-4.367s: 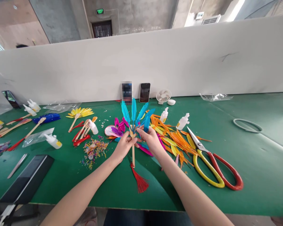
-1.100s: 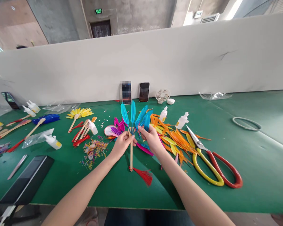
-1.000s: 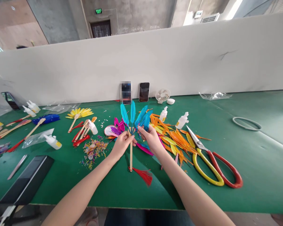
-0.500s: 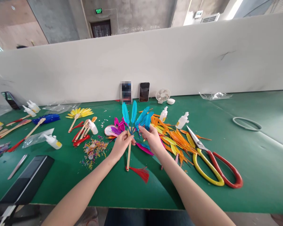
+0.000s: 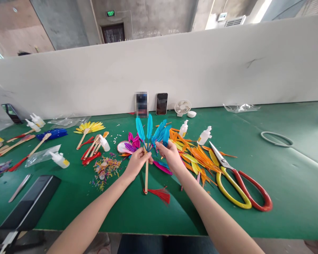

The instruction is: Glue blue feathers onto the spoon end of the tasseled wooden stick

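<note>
On the table (image 5: 294, 197), behind the held fan (image 5: 146, 176), two phones (image 5: 162, 104) lean on the partition (image 5: 228, 67); behind the held fan and to its right stands a desk fan (image 5: 182, 107). Right of the held fan lie loose feathers (image 5: 205, 158), then scissors (image 5: 224, 163) and — farther out — a ring (image 5: 270, 142). To its left lie scraps (image 5: 106, 169), then a bottle (image 5: 60, 160) — and, left and farther back, another fan (image 5: 89, 127).

Green sign (image 5: 110, 13) on concrete wall (image 5: 159, 14), "EXIT" legible, characters above too small, pale scrawl (image 5: 163, 32) illegible, bottle label (image 5: 66, 162) unreadable.
</note>
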The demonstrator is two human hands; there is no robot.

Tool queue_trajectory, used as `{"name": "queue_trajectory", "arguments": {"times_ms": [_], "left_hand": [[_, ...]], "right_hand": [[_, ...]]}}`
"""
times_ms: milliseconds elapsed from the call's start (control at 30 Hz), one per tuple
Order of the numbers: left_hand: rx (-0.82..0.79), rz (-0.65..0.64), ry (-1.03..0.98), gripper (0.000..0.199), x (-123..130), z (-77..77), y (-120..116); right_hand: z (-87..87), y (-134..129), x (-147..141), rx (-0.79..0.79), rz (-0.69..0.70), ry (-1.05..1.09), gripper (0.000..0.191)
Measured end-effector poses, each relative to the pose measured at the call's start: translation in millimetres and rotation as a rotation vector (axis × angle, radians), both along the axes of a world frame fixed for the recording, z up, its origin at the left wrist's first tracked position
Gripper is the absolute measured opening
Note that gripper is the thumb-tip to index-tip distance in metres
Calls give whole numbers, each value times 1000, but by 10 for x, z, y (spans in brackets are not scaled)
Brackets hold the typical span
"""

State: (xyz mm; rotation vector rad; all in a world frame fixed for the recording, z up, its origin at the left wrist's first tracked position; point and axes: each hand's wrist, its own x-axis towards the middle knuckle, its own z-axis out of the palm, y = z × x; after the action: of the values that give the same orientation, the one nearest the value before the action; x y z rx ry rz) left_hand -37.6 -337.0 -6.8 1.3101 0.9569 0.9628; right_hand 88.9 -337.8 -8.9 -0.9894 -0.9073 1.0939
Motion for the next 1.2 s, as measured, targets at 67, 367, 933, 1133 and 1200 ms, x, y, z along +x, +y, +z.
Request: {"name": "queue_trajectory", "arguments": {"times_ms": [67, 367, 933, 1133, 1200], "left_hand": [[0, 4, 0, 22, 2, 2, -5], [15, 46, 18, 19, 14, 22, -22], [41, 65, 14, 16, 1, -34, -8], [49, 58, 12, 16, 0, -51, -3], [49, 63, 15, 17, 4, -39, -9]], "right_hand": [[-5, 2, 1, 3, 4, 1, 32], [-14, -7, -3, -14, 0, -62, 29], [-44, 5, 4, -17, -48, -154, 32], [-39, 2, -1, -12, -23, -134, 33], [-40, 3, -4, -18, -22, -119, 33]]}}
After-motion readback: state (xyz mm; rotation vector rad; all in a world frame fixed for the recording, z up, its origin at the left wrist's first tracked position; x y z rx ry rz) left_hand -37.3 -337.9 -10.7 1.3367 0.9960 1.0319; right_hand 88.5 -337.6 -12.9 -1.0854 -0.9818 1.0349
